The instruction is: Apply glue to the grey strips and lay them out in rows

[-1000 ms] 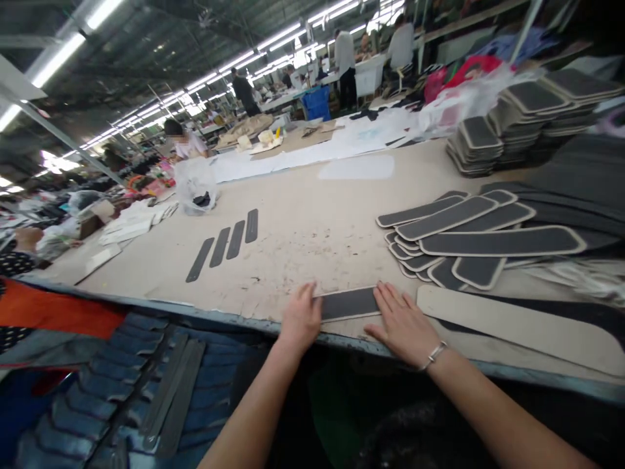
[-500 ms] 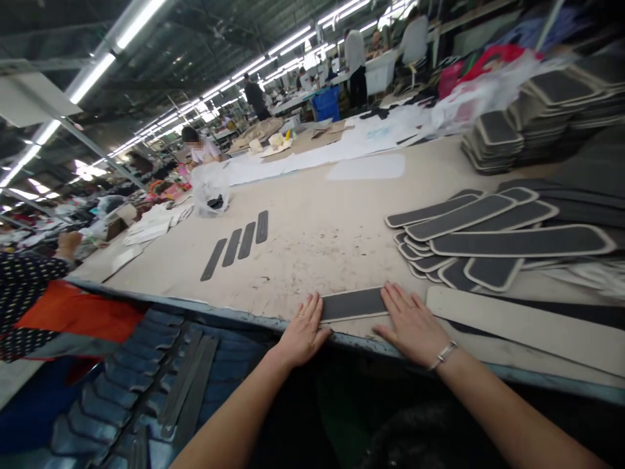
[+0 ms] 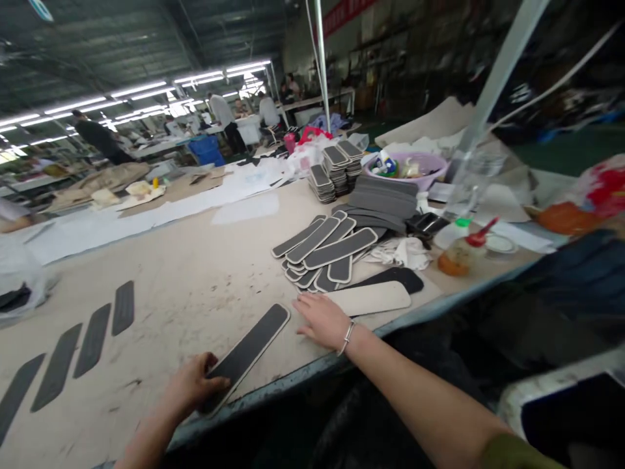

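A long dark grey piece with a pale border (image 3: 254, 339) lies slanted near the table's front edge. The fingers of my left hand (image 3: 198, 384) are closed round its lower end. To the right of its upper end, my right hand (image 3: 322, 318) rests palm down with fingers spread, beside a long cream strip (image 3: 371, 298), holding nothing. Behind that hand is a loose heap of bordered grey pieces (image 3: 336, 249). Several dark pieces without pale borders (image 3: 92, 340) lie in a row at the left.
Stacks of bordered pieces (image 3: 336, 166) stand farther back. A purple basin (image 3: 407, 170), a white cloth (image 3: 403, 253) and a bottle with a red tip (image 3: 461, 254) are at the right. A metal pole (image 3: 498, 85) rises there. People are in the background.
The view has swung right. The bordered piece, earlier under both hands along the edge, is now slanted in my left hand. My right hand has come off it.
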Motion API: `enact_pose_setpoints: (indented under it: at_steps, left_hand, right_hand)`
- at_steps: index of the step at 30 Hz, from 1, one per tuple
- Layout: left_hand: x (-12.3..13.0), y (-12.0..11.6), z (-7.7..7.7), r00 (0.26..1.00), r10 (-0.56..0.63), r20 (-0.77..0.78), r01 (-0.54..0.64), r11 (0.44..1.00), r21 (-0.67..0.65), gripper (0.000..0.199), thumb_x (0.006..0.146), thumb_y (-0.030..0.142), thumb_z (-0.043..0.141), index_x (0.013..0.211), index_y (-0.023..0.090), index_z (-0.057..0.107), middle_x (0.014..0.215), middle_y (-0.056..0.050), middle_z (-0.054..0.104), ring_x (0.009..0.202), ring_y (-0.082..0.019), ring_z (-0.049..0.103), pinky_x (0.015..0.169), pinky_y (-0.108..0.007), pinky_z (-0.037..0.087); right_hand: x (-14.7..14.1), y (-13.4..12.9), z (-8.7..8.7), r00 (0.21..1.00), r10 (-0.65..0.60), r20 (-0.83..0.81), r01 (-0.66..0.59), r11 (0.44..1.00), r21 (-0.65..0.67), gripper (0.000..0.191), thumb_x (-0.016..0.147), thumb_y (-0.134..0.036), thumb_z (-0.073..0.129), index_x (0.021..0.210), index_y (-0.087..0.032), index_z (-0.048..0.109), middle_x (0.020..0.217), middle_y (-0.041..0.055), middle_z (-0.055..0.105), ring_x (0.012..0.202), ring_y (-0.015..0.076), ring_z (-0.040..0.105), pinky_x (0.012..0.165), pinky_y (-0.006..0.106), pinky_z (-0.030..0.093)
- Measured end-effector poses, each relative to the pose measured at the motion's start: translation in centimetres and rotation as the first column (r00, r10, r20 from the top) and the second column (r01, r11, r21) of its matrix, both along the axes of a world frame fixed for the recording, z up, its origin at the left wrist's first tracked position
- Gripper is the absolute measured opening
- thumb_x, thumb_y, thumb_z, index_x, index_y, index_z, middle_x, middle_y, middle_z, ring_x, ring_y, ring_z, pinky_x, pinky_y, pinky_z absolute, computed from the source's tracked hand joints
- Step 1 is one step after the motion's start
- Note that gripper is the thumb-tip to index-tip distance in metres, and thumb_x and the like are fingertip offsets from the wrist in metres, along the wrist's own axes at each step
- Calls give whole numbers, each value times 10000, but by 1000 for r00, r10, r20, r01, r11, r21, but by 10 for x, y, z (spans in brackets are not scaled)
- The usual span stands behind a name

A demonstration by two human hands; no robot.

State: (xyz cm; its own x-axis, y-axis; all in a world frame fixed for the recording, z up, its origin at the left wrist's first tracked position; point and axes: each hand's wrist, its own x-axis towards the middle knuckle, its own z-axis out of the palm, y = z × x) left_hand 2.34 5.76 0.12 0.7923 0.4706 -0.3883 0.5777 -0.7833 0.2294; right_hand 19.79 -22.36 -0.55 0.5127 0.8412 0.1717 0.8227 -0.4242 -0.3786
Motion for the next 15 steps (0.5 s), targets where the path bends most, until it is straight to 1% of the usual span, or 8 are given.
enact_pose_setpoints:
  at_steps: [2, 5, 7, 9, 11, 13, 14, 15]
  left_hand:
    - [10, 2, 13, 997, 56, 44, -49, 988, -143, 381, 585, 480, 651, 797, 168, 605, 766, -57, 642, 766, -258, 612, 646, -321, 472]
    - [32, -4, 45, 967, 172, 187, -92, 923, -373, 371, 621, 517, 650, 783, 188, 596, 724, -14, 628, 686, -193, 591, 566, -253, 448]
    - [56, -12, 69, 929, 253, 271, -96, 871, -482, 380, 620, 516, 670, 799, 192, 586, 688, 13, 603, 605, -145, 551, 512, -219, 416]
    - [92, -23, 88, 870, 323, 373, -78, 836, -543, 406, 577, 498, 714, 798, 188, 574, 664, 31, 581, 557, -114, 514, 482, -196, 390]
    - [136, -36, 96, 799, 363, 481, -43, 831, -555, 439, 535, 483, 739, 810, 183, 574, 682, 31, 585, 566, -109, 515, 486, -190, 392]
    - [182, -51, 95, 754, 366, 545, -33, 850, -525, 451, 564, 498, 703, 853, 171, 590, 714, 8, 605, 614, -134, 547, 536, -219, 432]
    - [203, -60, 91, 749, 333, 573, -32, 882, -470, 449, 604, 499, 671, 886, 157, 602, 757, -19, 623, 675, -159, 573, 598, -248, 461]
    - [221, -69, 86, 745, 264, 612, -31, 931, -364, 454, 642, 479, 649, 945, 143, 609, 840, -54, 639, 777, -189, 593, 688, -281, 476]
  right_hand:
    - [17, -20, 10, 993, -121, -8, 120, 988, -101, 544, 728, -344, 714, 1195, -175, 493, 1108, 97, 562, 1095, 232, 478, 958, 352, 339]
    - [35, -44, 10, 962, -271, -29, 258, 940, -225, 649, 572, -342, 815, 1124, -146, 534, 1058, 132, 554, 1032, 284, 495, 884, 387, 383]
    - [41, -51, 4, 954, -298, -41, 281, 930, -237, 727, 491, -345, 852, 1115, -140, 542, 1071, 146, 538, 1011, 299, 494, 863, 397, 390]
    - [43, -53, 0, 954, -297, -46, 278, 930, -240, 770, 460, -364, 862, 1126, -155, 538, 1071, 132, 529, 1001, 291, 488, 863, 387, 386]
    - [44, -51, -2, 956, -292, -40, 275, 932, -235, 814, 445, -381, 867, 1151, -164, 525, 1056, 119, 523, 997, 288, 477, 867, 385, 378]
    - [45, -49, -3, 958, -285, -27, 273, 938, -213, 880, 427, -380, 876, 1194, -169, 500, 1060, 116, 510, 1001, 289, 465, 875, 390, 368]
    - [45, -49, -3, 960, -279, -21, 270, 942, -197, 892, 424, -370, 879, 1204, -173, 495, 1071, 115, 502, 1007, 288, 459, 883, 392, 361]
    - [46, -48, -3, 963, -270, -18, 263, 947, -183, 874, 428, -359, 879, 1195, -177, 503, 1082, 114, 494, 1014, 287, 455, 890, 392, 355]
